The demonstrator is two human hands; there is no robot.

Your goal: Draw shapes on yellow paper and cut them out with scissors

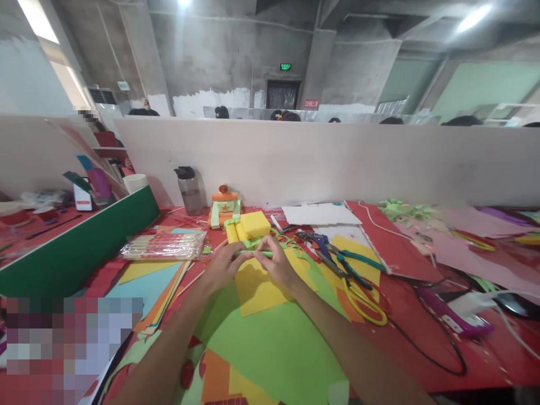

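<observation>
Between my two hands lies a thin green paper roll [264, 254], pinched by its ends. My left hand [225, 261] has its fingers closed on one end. My right hand [274, 259] grips the other end with thumb and fingers. Below them a yellow paper sheet [257, 292] rests on a large green sheet [270, 343]. Just beyond the hands is a yellow paper block [255, 224] with yellow rolls [235, 232] beside it. Behind that stands an orange and green paper model [225, 209] bearing a star.
Pliers [358, 264] and yellow-handled scissors [363, 306] lie to the right, near a purple power strip [451, 315]. A water bottle [188, 190] stands by the white partition [320, 163]. Packaged sticks [164, 246] and a green board [84, 242] are on the left.
</observation>
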